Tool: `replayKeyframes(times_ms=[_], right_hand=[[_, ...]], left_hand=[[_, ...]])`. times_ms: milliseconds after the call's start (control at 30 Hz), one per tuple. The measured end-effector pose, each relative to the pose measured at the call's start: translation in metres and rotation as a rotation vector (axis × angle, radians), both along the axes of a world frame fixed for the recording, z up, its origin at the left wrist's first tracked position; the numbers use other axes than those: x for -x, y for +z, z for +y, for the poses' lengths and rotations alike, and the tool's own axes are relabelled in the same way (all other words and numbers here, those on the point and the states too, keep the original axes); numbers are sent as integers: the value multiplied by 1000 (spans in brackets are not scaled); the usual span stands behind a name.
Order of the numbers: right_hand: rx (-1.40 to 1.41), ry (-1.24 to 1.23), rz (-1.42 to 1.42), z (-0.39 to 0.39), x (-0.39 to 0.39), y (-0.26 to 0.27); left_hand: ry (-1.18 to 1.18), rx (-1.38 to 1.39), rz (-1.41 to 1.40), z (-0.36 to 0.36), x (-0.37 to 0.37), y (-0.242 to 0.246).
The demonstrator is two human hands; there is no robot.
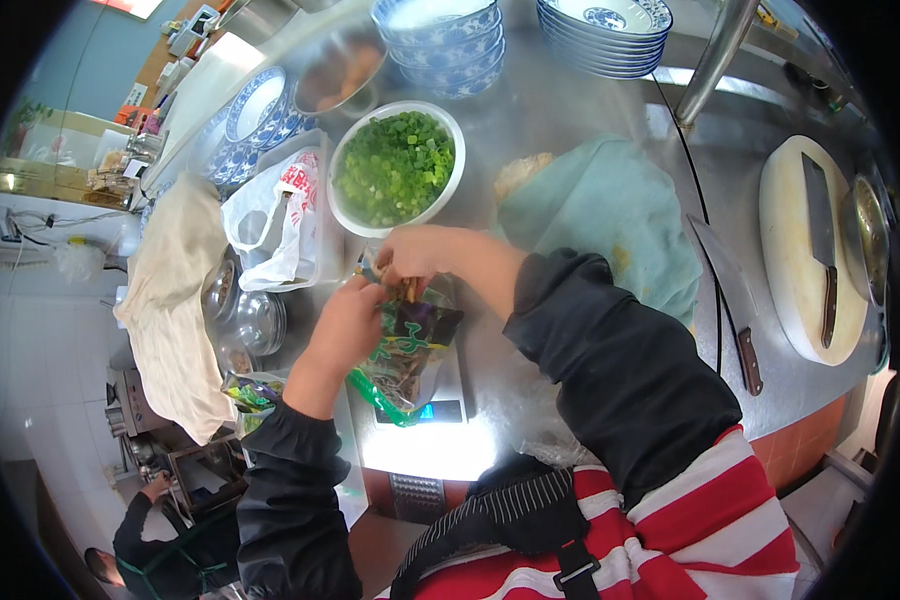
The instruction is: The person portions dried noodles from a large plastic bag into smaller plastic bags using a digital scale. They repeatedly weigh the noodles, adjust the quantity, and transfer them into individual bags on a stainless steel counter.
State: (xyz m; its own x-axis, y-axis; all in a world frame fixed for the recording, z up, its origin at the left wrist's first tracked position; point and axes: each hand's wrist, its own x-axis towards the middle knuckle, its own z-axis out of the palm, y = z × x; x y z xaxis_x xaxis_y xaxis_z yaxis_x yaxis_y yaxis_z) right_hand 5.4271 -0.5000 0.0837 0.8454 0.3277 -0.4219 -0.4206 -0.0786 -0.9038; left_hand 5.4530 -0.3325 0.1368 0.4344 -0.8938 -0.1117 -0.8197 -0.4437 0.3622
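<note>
A clear plastic bag with green printing lies over a kitchen scale, with brownish dried pieces inside. My left hand grips the bag's upper left edge. At the bag's mouth, my right hand has its fingers bent over several brownish pieces; whether it pinches them or the bag's edge is hard to tell. Just beyond both hands is a white bowl of chopped green onions. A clear plastic container with a white plastic bag stands to the left.
Blue-and-white bowls and plates are stacked at the back. A teal cloth lies right of my hands. Farther right are a loose knife and a cleaver on a round cutting board. Another person is at lower left.
</note>
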Motion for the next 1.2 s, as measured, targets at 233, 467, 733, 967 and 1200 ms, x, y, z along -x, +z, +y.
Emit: replayKeyframes(times_ms=[233,467,733,967,1200], right_hand=[[113,61,29,17,-1,15],[98,-75,6,38,10,9],[-212,-293,92,34,33,12],[-240,-227,152,26,33,-33],[-43,-236,24,20,50,24]], left_hand=[[21,169,-28,20,4,8],[2,204,-34,26,5,-3],[26,87,-70,16,8,-9],[-8,-30,-112,7,7,-23],[-27,12,-55,-3,10,-26]])
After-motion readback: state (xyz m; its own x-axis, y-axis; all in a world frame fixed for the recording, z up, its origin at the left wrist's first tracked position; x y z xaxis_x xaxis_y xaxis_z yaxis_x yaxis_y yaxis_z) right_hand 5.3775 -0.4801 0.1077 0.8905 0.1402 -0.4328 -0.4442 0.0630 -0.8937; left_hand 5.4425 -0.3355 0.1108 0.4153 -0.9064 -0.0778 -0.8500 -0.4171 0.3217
